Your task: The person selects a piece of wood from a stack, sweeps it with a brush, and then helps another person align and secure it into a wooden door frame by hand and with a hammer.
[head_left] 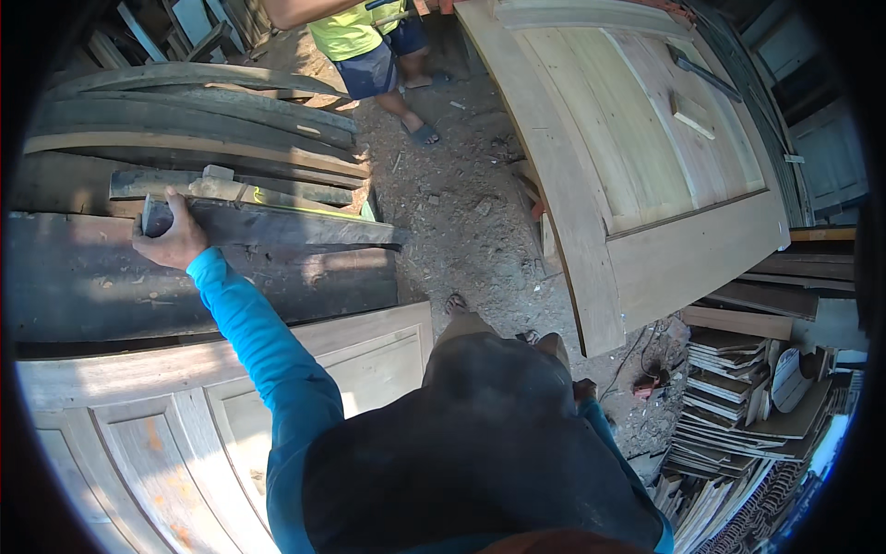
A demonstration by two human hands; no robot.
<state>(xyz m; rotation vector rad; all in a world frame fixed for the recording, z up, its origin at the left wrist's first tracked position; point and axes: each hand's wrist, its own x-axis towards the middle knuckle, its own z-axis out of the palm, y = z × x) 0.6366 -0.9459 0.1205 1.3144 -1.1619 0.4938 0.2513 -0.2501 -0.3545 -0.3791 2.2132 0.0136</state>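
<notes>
Hand on a dark plank in the timber yard

Our left hand [169,240] reaches out to the left, blue sleeve stretched, and grips the near end of a dark plank [277,224]. The fingers [173,198] curl over the top edge while the thumb wraps the end face, so the board is clasped, not pinched. That plank lies flat on top of a stack of dark weathered boards [185,286], with bent, arched timbers [194,111] piled just behind it.

Our right hand [584,390] barely shows beside the torso; it is low at our side, and we cannot tell whether its fingers are open or closed, or whether they hold anything.

Below the stack lies a pale panelled door [166,434]. Across the sawdust-strewn ground [461,203] another pale door [646,157] rests flat, with a small wood block [692,115] and a hand tool [701,72] on it. Cut wood offcuts [729,388] are heaped at the lower right. Another person [369,46] in a yellow shirt and blue shorts stands at the top.
</notes>
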